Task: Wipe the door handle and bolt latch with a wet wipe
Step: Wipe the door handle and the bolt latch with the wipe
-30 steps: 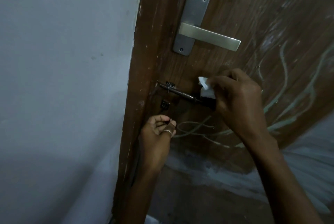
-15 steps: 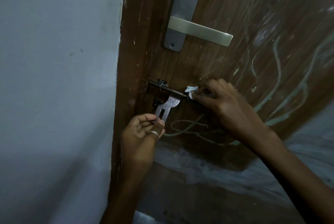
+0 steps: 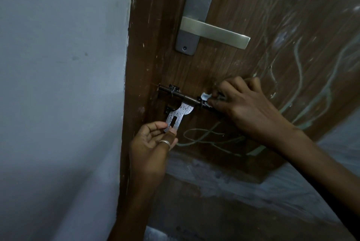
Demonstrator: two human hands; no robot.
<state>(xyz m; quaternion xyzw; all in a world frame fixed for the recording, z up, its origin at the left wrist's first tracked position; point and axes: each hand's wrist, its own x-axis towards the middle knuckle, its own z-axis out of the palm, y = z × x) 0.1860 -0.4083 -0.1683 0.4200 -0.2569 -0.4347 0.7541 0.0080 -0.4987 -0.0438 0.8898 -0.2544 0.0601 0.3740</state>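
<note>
Clearly the bolt latch (image 3: 187, 99) is the step in hand. It sits on the brown door (image 3: 243, 7) near the edge by the grey wall (image 3: 58, 85), below the door handle (image 3: 214, 32). The person's right hand (image 3: 241, 104) pinches a small wad of wet wipe (image 3: 206, 96) in curled fingertips and presses it against the right part of the bolt's rod. Only a bit of white shows past the fingers. The left hand (image 3: 150, 139), with a ring (image 3: 164, 142) on one finger, pinches the lower end of the latch's flat plate (image 3: 178, 114) between thumb and fingers and holds it out from the door.

The handle above is untouched by either hand, and whether it has been wiped cannot be told. The next move probably calls for sliding the wipe leftward along the rod while the plate is held steady, then rubbing the speckled plate itself.
</note>
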